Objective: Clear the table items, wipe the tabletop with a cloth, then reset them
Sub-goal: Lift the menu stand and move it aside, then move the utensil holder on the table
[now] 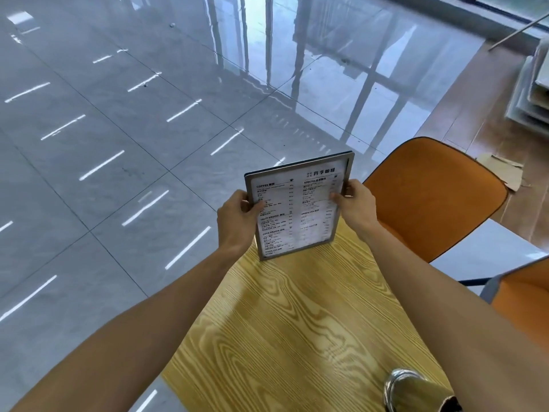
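Menu stand [298, 208], gripped at its side edges by left hand [236, 221] and right hand [358, 208], should stay upright, base square at table's [285, 322] far end.

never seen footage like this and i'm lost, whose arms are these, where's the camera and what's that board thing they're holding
There is no machine here. A person wears a wide-angle camera on the head, looking forward and down, so the two bare arms are their own. The left hand and right hand each grip a side of a framed menu stand, held upright at the far end of a wooden table; whether its base touches the wood is unclear. A shiny metal container stands at the near edge. An orange chair sits beside the table on a glossy tiled floor.
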